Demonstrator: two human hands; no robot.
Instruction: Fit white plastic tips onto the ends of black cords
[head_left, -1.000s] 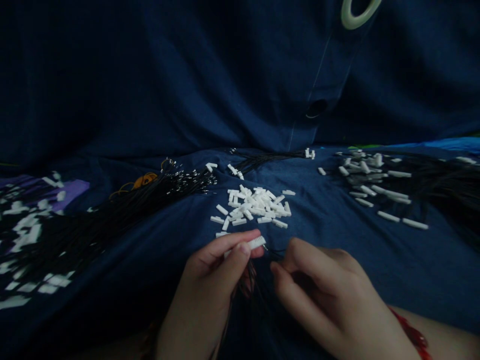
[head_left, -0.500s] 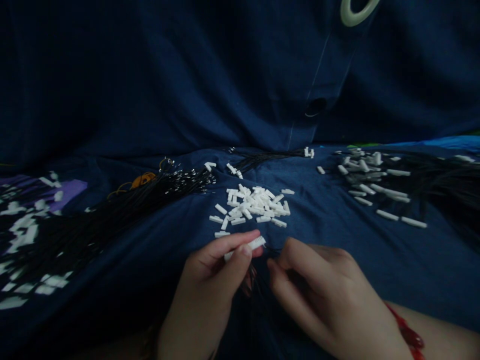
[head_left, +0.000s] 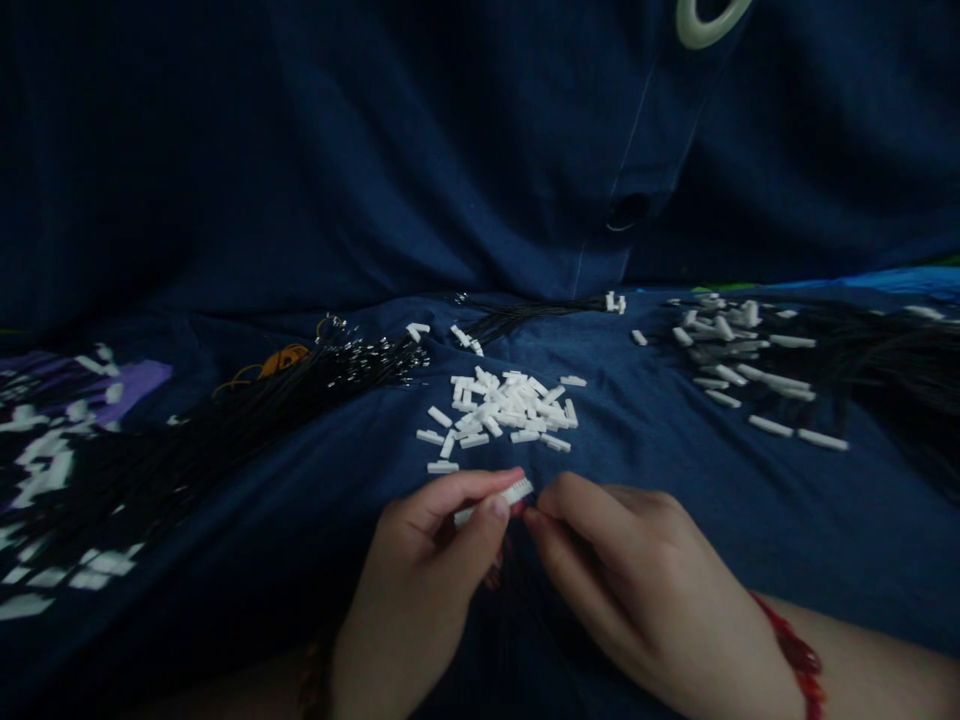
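Note:
Between thumb and fingers, my left hand (head_left: 439,580) pinches a white connector housing (head_left: 517,491) with a row of small slots along it. My right hand (head_left: 637,570) is closed in a pinch close to the housing's right end; a thin dark wire seems to be at its fingertips, though the tips mostly hide it. Dark wires hang in shadow below the two hands. Just beyond my fingers lies a loose pile of white connector housings (head_left: 510,405) on the dark blue cloth (head_left: 645,400).
A thick bundle of black wires (head_left: 247,430) with metal ends stretches along the left, near an orange cord (head_left: 281,360). White connectors (head_left: 52,470) cover its near end. More connectors on black wires (head_left: 780,385) lie at right. A smaller wire bundle (head_left: 525,315) lies behind the pile.
My right hand has moved left, bringing its pinched fingertips up to the end of the housing. My left hand still holds the housing and has shifted very slightly right.

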